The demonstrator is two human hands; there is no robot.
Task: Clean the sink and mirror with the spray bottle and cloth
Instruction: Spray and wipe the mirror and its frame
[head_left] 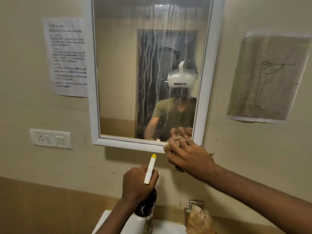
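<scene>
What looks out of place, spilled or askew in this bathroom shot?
Pale streaks of liquid run down the mirror glass, still unwiped; the right hand presses the cloth only at its lower right corner. The drawing taped to the right wall hangs tilted and wrinkled. Nothing looks broken.

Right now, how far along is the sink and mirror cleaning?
Done: mirror sprayed, streaks run down it. In hand: right hand presses the cloth on its bottom frame; left hand grips the spray bottle. Left: wiping the glass, then the sink.
</scene>
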